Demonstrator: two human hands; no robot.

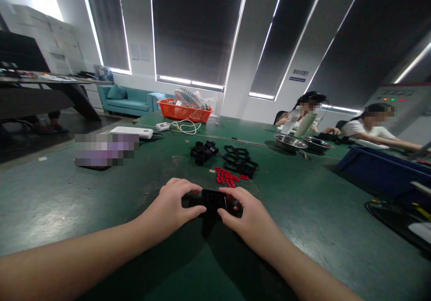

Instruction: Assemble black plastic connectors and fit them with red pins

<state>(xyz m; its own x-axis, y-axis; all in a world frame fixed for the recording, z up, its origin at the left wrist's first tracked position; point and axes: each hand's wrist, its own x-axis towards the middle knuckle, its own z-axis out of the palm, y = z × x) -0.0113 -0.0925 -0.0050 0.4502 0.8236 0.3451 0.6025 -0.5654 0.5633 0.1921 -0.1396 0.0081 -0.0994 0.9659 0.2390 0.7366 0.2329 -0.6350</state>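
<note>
Between my two hands is a black rectangular part (214, 199) with a glossy face; its exact kind does not show. My left hand (177, 202) pinches its left end with thumb and fingers. The right end is gripped by my right hand (244, 209) in the same way. Just beyond lies a loose group of small red rectangular rings (227, 176). Behind them are black rectangular frames (239, 159), and to their left a pile of black blocky parts (203, 152).
An orange basket (184, 111) holding a fan stands at the far edge of the green table (161, 269). A white power bank (132, 133) lies left. Metal bowls (290, 142), a blue bin (387, 168) and two people sit at the right.
</note>
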